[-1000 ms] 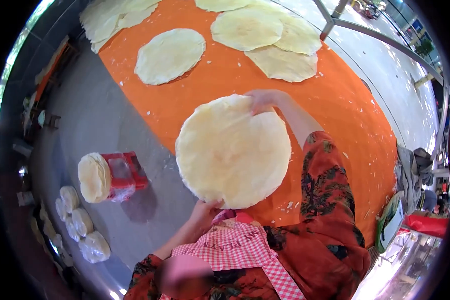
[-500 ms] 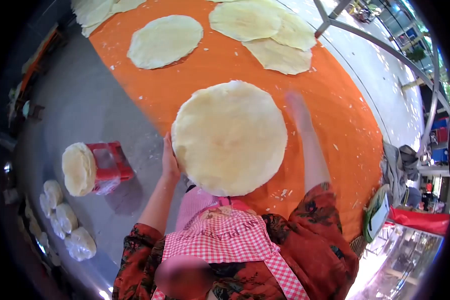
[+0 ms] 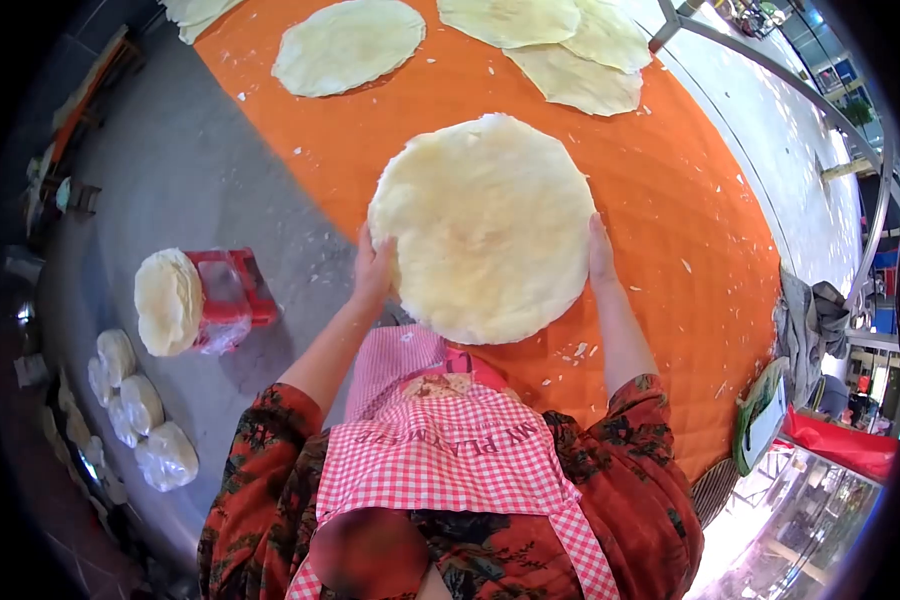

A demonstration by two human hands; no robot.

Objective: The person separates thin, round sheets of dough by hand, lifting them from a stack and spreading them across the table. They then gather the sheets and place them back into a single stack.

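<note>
flatbread (image 3: 482, 230) held face up, evenly round; left edge gripped by fingers of left hand (image 3: 374, 268), right by right hand (image 3: 601, 255).

Single head view, looking down over hands (image 3: 373, 262).

A smooth grey floor (image 3: 220, 165) is partly covered by a wide orange sheet (image 3: 680, 230). Beyond it, pale paving (image 3: 745, 135) is dappled by bright light beside a grey tubular metal frame (image 3: 760, 62). A boxy red plastic stand (image 3: 257, 287) is placed on the floor, whose left surroundings are deeply shadowed.
</note>
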